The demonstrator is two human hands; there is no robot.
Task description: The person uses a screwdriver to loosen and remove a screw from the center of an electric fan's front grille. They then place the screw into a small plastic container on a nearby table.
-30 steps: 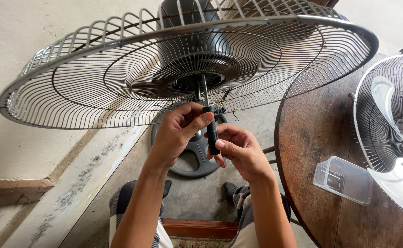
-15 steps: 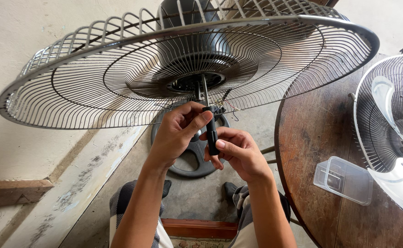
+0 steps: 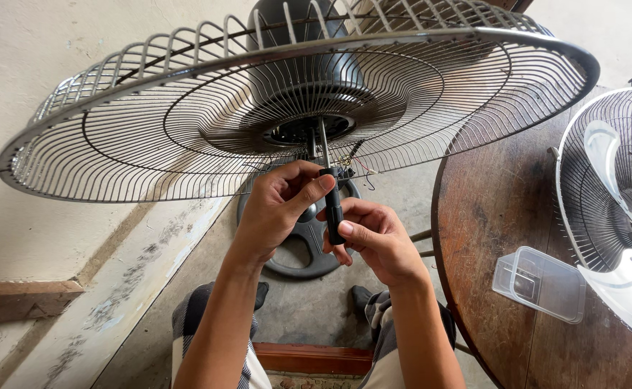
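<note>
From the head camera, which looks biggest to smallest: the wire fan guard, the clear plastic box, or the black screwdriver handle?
1. Wire fan guard, biggest by far.
2. Clear plastic box.
3. Black screwdriver handle, partly hidden by the fingers, so its full size is unsure.

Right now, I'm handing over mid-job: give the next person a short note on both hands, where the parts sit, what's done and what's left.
Left hand: fingertips pinch the top of the black screwdriver, just under the fan hub.
Right hand: wrapped round the screwdriver handle.
Its metal shaft runs up into the motor hub of the wire fan guard, which faces down above the hands.
Round black base on the floor below.
Clear plastic tray and second fan on the wooden table.
Fastener not visible; progress unclear.
</note>
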